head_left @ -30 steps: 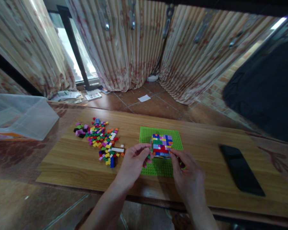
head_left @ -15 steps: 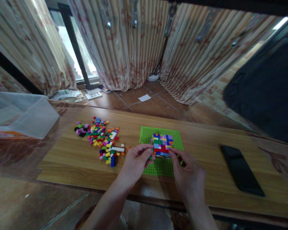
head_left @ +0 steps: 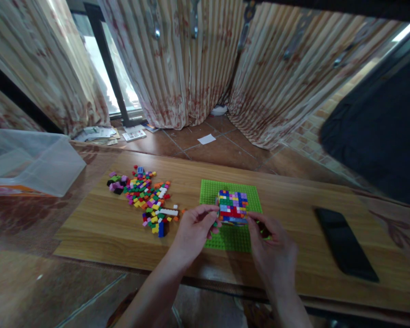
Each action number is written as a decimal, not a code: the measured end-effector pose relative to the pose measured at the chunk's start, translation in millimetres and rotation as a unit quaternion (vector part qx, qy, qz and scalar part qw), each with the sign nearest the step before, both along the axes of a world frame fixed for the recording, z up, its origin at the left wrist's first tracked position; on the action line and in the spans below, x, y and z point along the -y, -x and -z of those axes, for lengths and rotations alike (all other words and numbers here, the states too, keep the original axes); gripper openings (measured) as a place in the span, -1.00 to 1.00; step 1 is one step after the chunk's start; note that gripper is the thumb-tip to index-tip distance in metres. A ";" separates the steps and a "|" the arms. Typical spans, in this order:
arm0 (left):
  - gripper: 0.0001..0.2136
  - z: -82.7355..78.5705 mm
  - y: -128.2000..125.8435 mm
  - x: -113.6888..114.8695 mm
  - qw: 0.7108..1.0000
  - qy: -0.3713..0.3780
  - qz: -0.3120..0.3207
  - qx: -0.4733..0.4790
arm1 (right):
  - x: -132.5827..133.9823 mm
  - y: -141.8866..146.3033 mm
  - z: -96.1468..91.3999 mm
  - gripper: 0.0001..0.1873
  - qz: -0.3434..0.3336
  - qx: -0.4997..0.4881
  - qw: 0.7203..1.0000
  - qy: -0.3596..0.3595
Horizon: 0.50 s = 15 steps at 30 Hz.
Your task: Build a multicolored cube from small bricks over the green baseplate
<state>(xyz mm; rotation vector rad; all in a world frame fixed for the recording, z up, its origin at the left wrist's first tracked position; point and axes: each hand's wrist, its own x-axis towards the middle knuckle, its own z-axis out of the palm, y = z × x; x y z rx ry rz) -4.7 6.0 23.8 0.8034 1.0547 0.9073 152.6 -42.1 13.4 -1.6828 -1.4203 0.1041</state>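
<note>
Left hand: point(head_left: 196, 228) thumb and index bent close together at the left side of the brick build, same spot as 0.5 s ago; can't tell if they grip it or a small piece.
Right hand: point(head_left: 275, 241) shifted a little right vs 0.5 s ago; thumb and index bent near each other at the build's near right corner. Contact, and anything between the tips: can't tell.
Brick build: point(head_left: 233, 206) between the 2 hands, on the green baseplate point(head_left: 230, 241); multicolored top, red patch toward the near side. Near right corner less covered by fingers than before.
Loose bricks: point(head_left: 144, 193) spread left of the baseplate, no clear change. Long white brick point(head_left: 169, 212) and blue brick point(head_left: 161, 229) at the near end.
Black phone: point(head_left: 345, 243) flat on the wooden tabletop point(head_left: 290, 200), well right of the right hand.
Clear bin: point(head_left: 58, 166) beyond the tabletop's left end.
Background: striped curtains point(head_left: 167, 68), white paper point(head_left: 207, 139) on the floor.
View: whole scene slides slightly; camera shift.
</note>
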 end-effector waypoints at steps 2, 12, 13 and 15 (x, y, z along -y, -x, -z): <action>-0.74 0.0 -0.2 -0.1 1.000 0.000 0.000 -0.001 | 0.6 0.4 -0.4 -0.84 -0.023 -0.003 1.000 -0.016; -0.73 0.4 -0.1 1.6 1.000 0.006 -0.001 0.000 | 1.2 0.2 8.6 -0.82 -0.027 0.040 0.998 -0.032; -0.73 0.6 -0.2 1.5 1.000 0.007 -0.001 0.001 | 1.3 0.2 9.3 -0.81 -0.028 0.044 0.998 -0.033; -0.73 1.1 -0.5 1.1 1.000 0.009 -0.002 0.003 | 1.4 0.1 10.2 -0.81 -0.029 0.050 0.998 -0.036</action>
